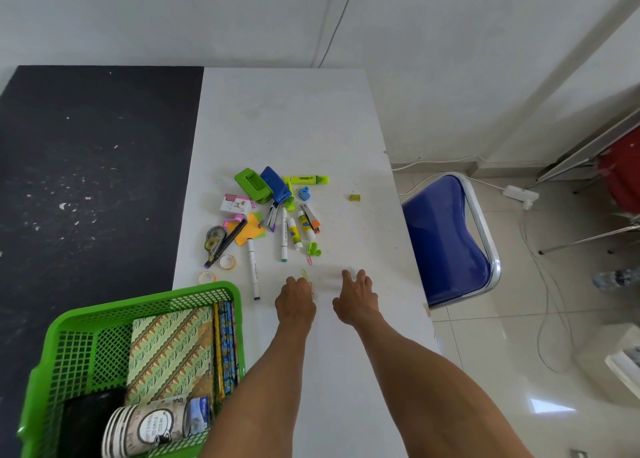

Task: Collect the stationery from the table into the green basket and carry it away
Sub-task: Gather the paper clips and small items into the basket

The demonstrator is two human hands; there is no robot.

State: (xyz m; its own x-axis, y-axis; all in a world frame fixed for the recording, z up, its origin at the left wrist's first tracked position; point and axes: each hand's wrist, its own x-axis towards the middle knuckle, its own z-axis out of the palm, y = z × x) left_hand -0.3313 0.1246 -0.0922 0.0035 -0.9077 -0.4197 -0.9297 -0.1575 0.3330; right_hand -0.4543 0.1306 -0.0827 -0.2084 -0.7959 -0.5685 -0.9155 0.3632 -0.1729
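One wide-angle camera, worn on the head, looks forward and steeply down along a white table (311, 128) from its near end. The left hand (296, 302) and right hand (356, 302) reach in from the bottom edge, arms close to the lens. A basket (145, 300) fills the lower-left corner; a wall (207, 14) closes the top, a chair (446, 236) the right.

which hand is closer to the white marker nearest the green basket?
Left. The left hand is just right of the white marker, near its lower end. The right hand is farther right, beyond the left hand.
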